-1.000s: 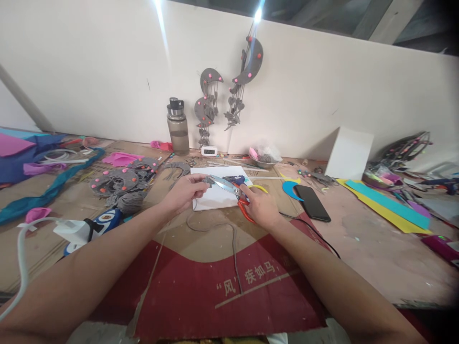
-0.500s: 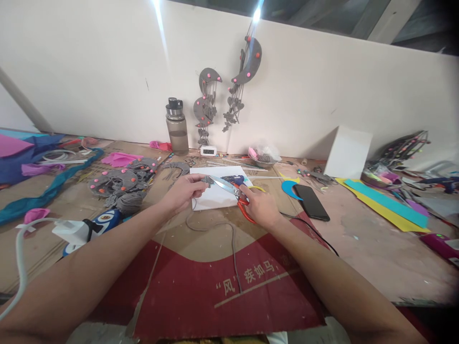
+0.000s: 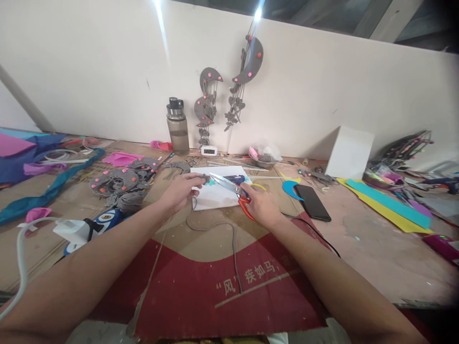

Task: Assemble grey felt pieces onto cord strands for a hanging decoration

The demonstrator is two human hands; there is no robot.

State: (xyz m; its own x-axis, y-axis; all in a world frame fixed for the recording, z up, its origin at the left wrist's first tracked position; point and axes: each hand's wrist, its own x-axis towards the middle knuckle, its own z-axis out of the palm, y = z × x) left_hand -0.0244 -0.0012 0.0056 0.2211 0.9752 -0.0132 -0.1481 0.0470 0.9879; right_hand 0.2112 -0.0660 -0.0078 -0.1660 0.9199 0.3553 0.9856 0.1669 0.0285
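Note:
My right hand (image 3: 263, 203) grips a pair of scissors (image 3: 225, 185) by the red handles, its blades pointing left. In my left hand (image 3: 182, 191) the fingers pinch a small grey piece (image 3: 205, 178), close to the blade tips; its exact shape is too small to tell. A grey cord (image 3: 211, 228) trails from below my left hand across the cardboard (image 3: 201, 286). Under the scissors lies a white sheet (image 3: 211, 200) with a small turquoise piece (image 3: 211, 182) and something dark blue on it.
A phone (image 3: 312, 203) lies beside a blue crescent (image 3: 292, 190) to the right. Grey crescents with pink dots (image 3: 114, 182) and a power strip (image 3: 105, 222) are on the left. A water bottle (image 3: 178, 129) and a small clock (image 3: 209, 151) stand at the back.
The scissors and my right hand have shifted very slightly. My left fingers have moved a little, and the grey piece remains between them. The view has tilted slightly.

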